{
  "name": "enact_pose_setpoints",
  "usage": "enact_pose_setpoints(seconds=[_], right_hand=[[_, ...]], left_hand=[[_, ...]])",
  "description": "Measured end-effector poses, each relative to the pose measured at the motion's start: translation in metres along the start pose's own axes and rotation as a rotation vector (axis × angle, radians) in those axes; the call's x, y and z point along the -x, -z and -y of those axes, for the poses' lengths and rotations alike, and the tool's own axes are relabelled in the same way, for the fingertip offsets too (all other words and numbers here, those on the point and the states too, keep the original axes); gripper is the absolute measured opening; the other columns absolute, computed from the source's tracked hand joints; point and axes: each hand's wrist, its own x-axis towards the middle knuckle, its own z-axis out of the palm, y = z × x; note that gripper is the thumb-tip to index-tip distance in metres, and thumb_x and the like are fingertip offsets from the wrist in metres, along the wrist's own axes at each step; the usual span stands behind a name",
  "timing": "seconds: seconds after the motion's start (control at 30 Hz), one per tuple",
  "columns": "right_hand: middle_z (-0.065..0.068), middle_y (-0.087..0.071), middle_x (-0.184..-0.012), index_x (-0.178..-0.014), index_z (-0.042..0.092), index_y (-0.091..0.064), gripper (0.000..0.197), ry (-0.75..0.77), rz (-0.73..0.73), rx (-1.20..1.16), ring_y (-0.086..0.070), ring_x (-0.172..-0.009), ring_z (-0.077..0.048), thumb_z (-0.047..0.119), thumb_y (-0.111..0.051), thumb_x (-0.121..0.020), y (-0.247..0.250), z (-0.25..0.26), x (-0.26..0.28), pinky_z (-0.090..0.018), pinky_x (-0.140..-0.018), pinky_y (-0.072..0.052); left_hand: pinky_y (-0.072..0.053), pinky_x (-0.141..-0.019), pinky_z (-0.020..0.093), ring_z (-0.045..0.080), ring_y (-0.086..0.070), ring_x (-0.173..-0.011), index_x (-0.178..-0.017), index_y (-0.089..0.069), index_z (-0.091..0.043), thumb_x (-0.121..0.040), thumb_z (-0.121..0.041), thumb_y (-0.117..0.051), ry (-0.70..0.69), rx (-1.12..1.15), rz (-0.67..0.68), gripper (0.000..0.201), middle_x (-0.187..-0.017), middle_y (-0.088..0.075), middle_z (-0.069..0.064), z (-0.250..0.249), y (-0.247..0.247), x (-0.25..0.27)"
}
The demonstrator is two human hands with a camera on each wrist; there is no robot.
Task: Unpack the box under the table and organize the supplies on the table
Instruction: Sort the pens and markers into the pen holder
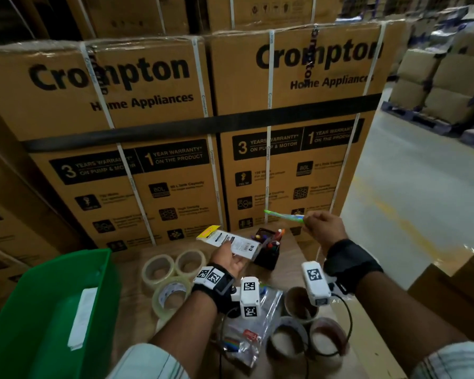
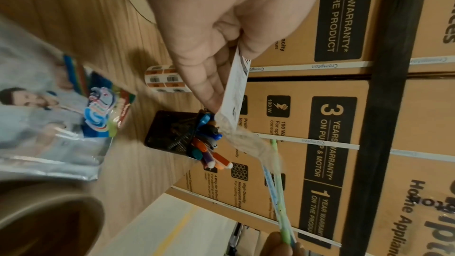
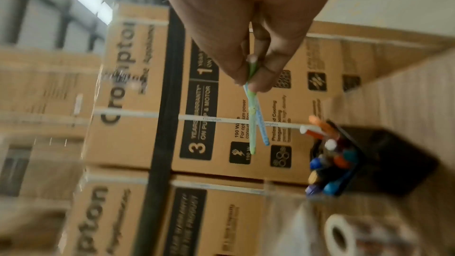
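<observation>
My left hand (image 1: pixel 231 262) pinches a flat white packet with a yellow header (image 1: pixel 225 240) above the table, thumb on one face and fingers on the other (image 2: pixel 211 92). To its right, my right hand (image 1: pixel 322 228) is raised and pinches two thin pens, one green and one blue (image 1: pixel 283 215), by one end; they point left. In the right wrist view the pens (image 3: pixel 255 122) stick out past my fingertips. A black mesh pen holder (image 1: pixel 268 248) full of coloured markers stands between the hands, at the table's back edge.
A green bin (image 1: pixel 33 310) with a white slip sits at the left. Clear tape rolls (image 1: pixel 173 274) lie mid-table, brown tape rolls (image 1: pixel 307 324) near me, with a plastic bag of supplies (image 1: pixel 249 332). A label roll (image 2: pixel 162 79) stands nearby. Stacked cartons (image 1: pixel 192 138) wall off the back.
</observation>
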Motion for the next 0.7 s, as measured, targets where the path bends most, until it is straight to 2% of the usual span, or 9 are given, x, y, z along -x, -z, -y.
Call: enact_pose_setpoints(seconds=[0.1, 0.17, 0.2, 0.27, 0.33, 0.4, 0.47, 0.57, 0.7], right_hand=[[-0.005, -0.064, -0.072, -0.082, 0.012, -0.064, 0.009, 0.314, 0.036, 0.537, -0.060, -0.060, -0.016, 0.007, -0.058, -0.086, -0.007, -0.002, -0.015, -0.024, -0.053, -0.050], [-0.001, -0.064, -0.079, -0.085, 0.014, -0.066, 0.010, 0.491, 0.103, 0.767, -0.061, -0.068, -0.017, 0.010, -0.057, -0.086, -0.015, -0.004, -0.022, -0.021, -0.058, -0.048], [0.000, -0.062, -0.082, -0.088, 0.014, -0.066, 0.011, 0.562, 0.142, 0.852, -0.058, -0.072, -0.015, 0.009, -0.055, -0.087, -0.020, -0.004, -0.024, -0.017, -0.059, -0.042], [-0.002, -0.061, -0.092, -0.095, 0.013, -0.065, 0.014, 0.673, 0.204, 0.993, -0.054, -0.079, -0.015, 0.009, -0.052, -0.090, -0.030, -0.005, -0.027, -0.017, -0.064, -0.036], [-0.006, -0.062, -0.100, -0.101, 0.011, -0.064, 0.017, 0.748, 0.250, 1.094, -0.058, -0.087, -0.022, 0.007, -0.053, -0.088, -0.037, -0.006, -0.030, -0.021, -0.071, -0.038], [-0.007, -0.061, -0.103, -0.103, 0.011, -0.064, 0.019, 0.807, 0.285, 1.167, -0.060, -0.089, -0.026, 0.006, -0.057, -0.086, -0.041, -0.007, -0.032, -0.024, -0.071, -0.041], [-0.008, -0.061, -0.101, -0.103, 0.011, -0.063, 0.020, 0.865, 0.285, 1.196, -0.061, -0.088, -0.027, 0.006, -0.058, -0.085, -0.044, -0.006, -0.033, -0.028, -0.071, -0.047], [-0.008, -0.061, -0.101, -0.104, 0.010, -0.063, 0.022, 0.890, 0.274, 1.206, -0.060, -0.089, -0.027, 0.004, -0.060, -0.084, -0.046, -0.001, -0.036, -0.033, -0.073, -0.050], [-0.010, -0.061, -0.099, -0.102, 0.010, -0.064, 0.025, 0.920, 0.262, 1.256, -0.060, -0.088, -0.029, 0.001, -0.063, -0.079, -0.044, -0.001, -0.042, -0.031, -0.070, -0.048]], left_hand=[[-0.046, -0.090, 0.046, 0.036, -0.055, -0.121, -0.123, -0.051, -0.002, -0.101, -0.015, -0.041, 0.006, -0.021, -0.039, 0.028, -0.129, -0.057, 0.023, 0.004, 0.007, -0.006], [-0.047, -0.090, 0.047, 0.036, -0.057, -0.118, -0.131, -0.048, 0.000, -0.101, -0.018, -0.040, 0.016, -0.037, -0.046, 0.035, -0.128, -0.059, 0.022, 0.006, 0.012, -0.010], [-0.048, -0.090, 0.047, 0.035, -0.060, -0.112, -0.133, -0.048, -0.001, -0.101, -0.019, -0.041, 0.017, -0.037, -0.049, 0.037, -0.124, -0.061, 0.022, 0.006, 0.014, -0.012], [-0.048, -0.090, 0.047, 0.031, -0.063, -0.096, -0.133, -0.049, -0.003, -0.101, -0.019, -0.040, 0.015, -0.033, -0.052, 0.036, -0.114, -0.065, 0.020, 0.006, 0.017, -0.016], [-0.048, -0.092, 0.047, 0.031, -0.063, -0.097, -0.133, -0.048, -0.003, -0.102, -0.019, -0.039, 0.014, -0.038, -0.053, 0.036, -0.119, -0.064, 0.021, 0.005, 0.018, -0.018], [-0.048, -0.091, 0.048, 0.034, -0.060, -0.112, -0.133, -0.047, -0.003, -0.102, -0.020, -0.040, 0.020, -0.031, -0.054, 0.036, -0.127, -0.060, 0.022, 0.005, 0.017, -0.021], [-0.048, -0.094, 0.048, 0.035, -0.057, -0.119, -0.132, -0.046, -0.004, -0.101, -0.020, -0.040, 0.014, -0.023, -0.067, 0.035, -0.129, -0.058, 0.022, 0.004, 0.016, -0.022], [-0.047, -0.098, 0.050, 0.035, -0.057, -0.118, -0.133, -0.046, -0.004, -0.100, -0.020, -0.043, 0.001, -0.006, -0.077, 0.036, -0.128, -0.059, 0.022, 0.004, 0.015, -0.027], [-0.043, -0.103, 0.051, 0.035, -0.055, -0.121, -0.133, -0.045, -0.005, -0.101, -0.020, -0.043, 0.015, 0.007, -0.076, 0.036, -0.130, -0.058, 0.022, 0.008, 0.013, -0.031]])
